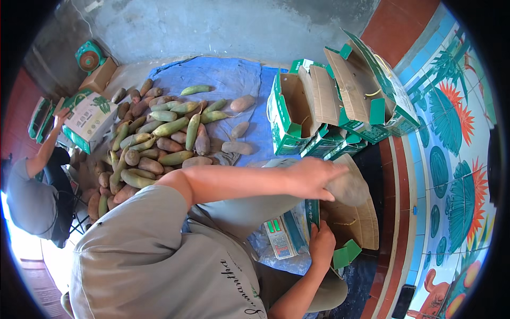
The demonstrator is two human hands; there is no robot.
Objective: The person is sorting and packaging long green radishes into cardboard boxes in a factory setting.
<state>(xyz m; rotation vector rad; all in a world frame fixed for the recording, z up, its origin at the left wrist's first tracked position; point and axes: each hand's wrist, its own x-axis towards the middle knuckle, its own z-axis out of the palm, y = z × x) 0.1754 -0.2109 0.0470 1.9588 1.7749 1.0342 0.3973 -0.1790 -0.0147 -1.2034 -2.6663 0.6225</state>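
My left hand (319,178) is closed round a thick, brownish-grey radish (350,187), blurred by motion, above an open cardboard box (366,226). Below it, my right hand (322,245) has its fingers curled over the near edge of that box, beside a green flap (347,254). The box's inside is brown and partly hidden by the radish. Between my knees and the box stands a digital scale (281,239) with a lit green display; the box covers part of it.
Many green and reddish-brown radishes (170,127) lie heaped on a blue tarp (234,74). Open green-and-white boxes (289,106) stand beyond my hands. A tiled wall (446,159) rises at right, with a dark phone (404,301) near it. At left, a seated person (32,191) touches a white-and-green box (87,122).
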